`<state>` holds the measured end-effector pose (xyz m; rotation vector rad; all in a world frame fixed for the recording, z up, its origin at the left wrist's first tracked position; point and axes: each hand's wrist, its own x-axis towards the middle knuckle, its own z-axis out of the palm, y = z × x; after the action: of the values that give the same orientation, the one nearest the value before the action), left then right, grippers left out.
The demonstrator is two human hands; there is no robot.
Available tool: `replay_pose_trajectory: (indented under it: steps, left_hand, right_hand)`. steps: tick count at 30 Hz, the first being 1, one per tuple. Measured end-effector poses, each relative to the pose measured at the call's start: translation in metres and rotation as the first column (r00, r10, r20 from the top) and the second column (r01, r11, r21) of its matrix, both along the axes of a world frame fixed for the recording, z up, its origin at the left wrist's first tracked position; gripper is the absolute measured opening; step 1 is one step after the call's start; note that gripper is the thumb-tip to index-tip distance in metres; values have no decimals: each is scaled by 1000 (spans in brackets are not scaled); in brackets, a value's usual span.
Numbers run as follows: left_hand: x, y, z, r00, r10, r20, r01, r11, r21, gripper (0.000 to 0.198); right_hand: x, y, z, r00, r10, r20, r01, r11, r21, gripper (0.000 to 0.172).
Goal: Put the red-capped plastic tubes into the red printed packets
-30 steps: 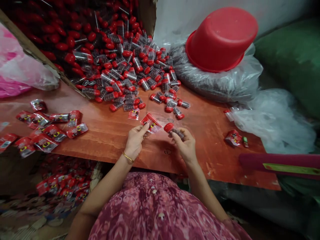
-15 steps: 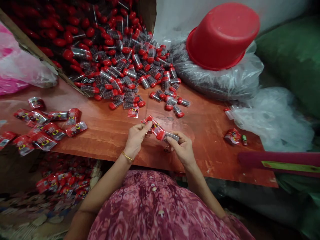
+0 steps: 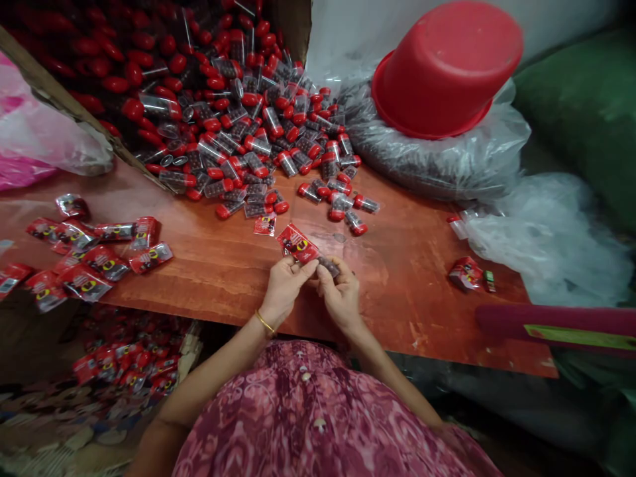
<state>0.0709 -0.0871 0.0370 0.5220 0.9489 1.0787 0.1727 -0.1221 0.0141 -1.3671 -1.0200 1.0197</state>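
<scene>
Over the table, my left hand (image 3: 287, 286) is closed, pinching the lower edge of a red printed packet (image 3: 298, 243). My right hand (image 3: 342, 293) is closed on a small clear tube (image 3: 328, 266) with dark contents, thumb against its side. The tube lies in line with the packet's right end, and its red cap is out of sight. How much of the tube is inside the packet I cannot tell. Both thumbs nearly meet where the two things join. Just beyond lies a flat red packet (image 3: 265, 225) on the tabletop.
A large heap of red-capped tubes (image 3: 253, 146) spills from a cardboard box (image 3: 84, 109). Filled red packets (image 3: 92, 258) lie at the left. An upturned red tub (image 3: 442, 73) rests on a plastic sack (image 3: 422, 162). Crumpled clear plastic (image 3: 556, 238) lies at the right.
My right hand has moved left toward my left hand, bringing the tube with it. The tube's red cap, visible before at the packet's end, is now hidden. The packet has tilted to show its printed face.
</scene>
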Motion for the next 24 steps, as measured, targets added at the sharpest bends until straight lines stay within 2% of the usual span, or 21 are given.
replay_pose_trajectory:
  steps: [4,8,11,15,18,22,24]
  left_hand:
    - [-3,2,-5,1000,-6,18,5,999,37,35]
    - [-6,4,-10,996,-51,-70,56,996,68,36]
    - [-7,3,-9,991,-118,-59,121,991,57,39]
    - [-10,4,-4,997,-70,-14,71,994,83,36]
    - [-13,4,-8,999,-14,-39,17,996,86,38]
    - [-17,5,-14,985,-173,-22,174,983,51,44]
    - [-20,7,-12,982,-186,23,185,982,37,42]
  right_hand:
    - [-6,-1,-7,998,60,12,-60,998,30,25]
    - [-14,1,-3,988,58,-145,-60,998,-8,28]
    - [-17,5,1,974,60,-219,-68,997,-31,28]
    - [-16,10,2,970,180,-164,-181,983,8,29]
    - [-17,11,1,971,185,-152,-187,982,4,28]
    - [-19,9,2,915,220,-339,-247,968,-37,31]
    - [-17,7,4,875,267,-404,-311,949,-47,34]
